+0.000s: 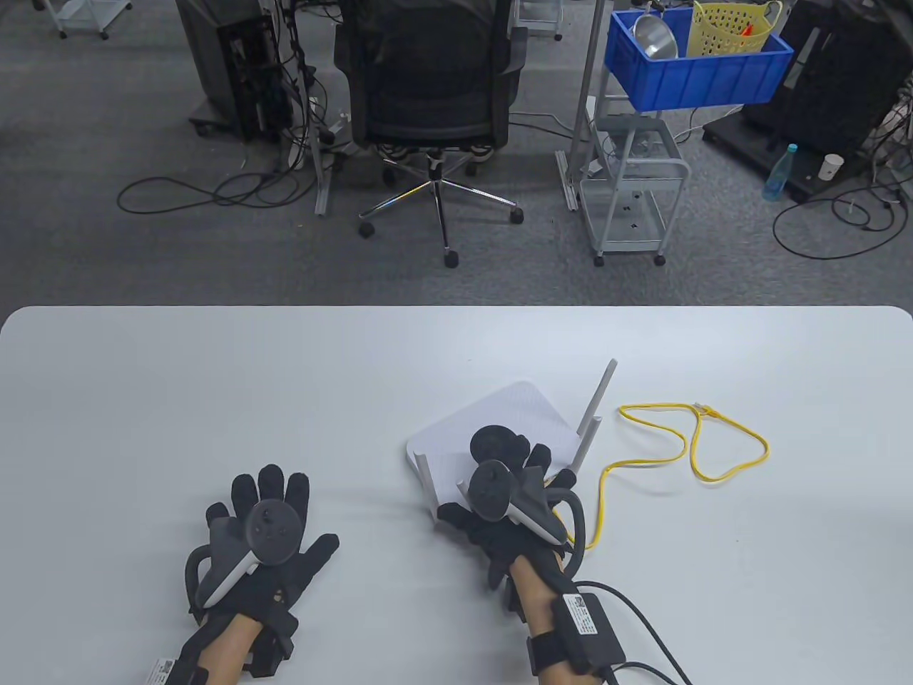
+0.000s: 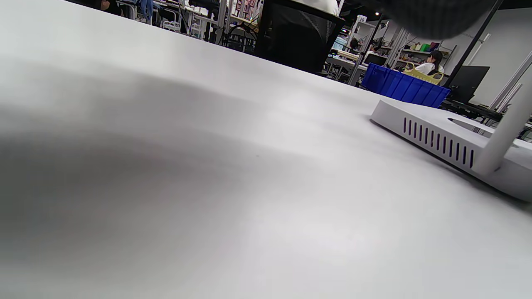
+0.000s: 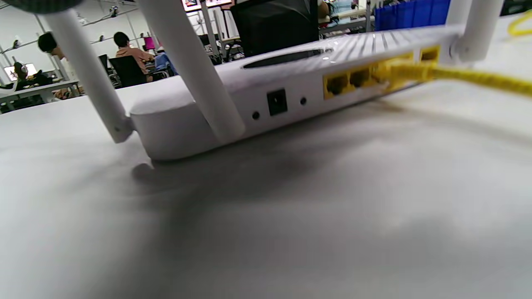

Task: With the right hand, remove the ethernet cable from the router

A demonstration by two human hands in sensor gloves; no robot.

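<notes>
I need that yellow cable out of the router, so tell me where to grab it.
Pinch the yellow cable at its plug, right where it enters the router back panel. Bring the right hand in from the rear and pull straight back, since the plug sits level in the port, just above the table.

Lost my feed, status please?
Left hand flat on table, open. Right hand over router. Yellow cable plugged in. Antennas flank ports.

router on table, centre-right | ethernet cable at router's 3 o'clock | right hand at router's 6 o'clock | left hand at 8 o'clock
</notes>
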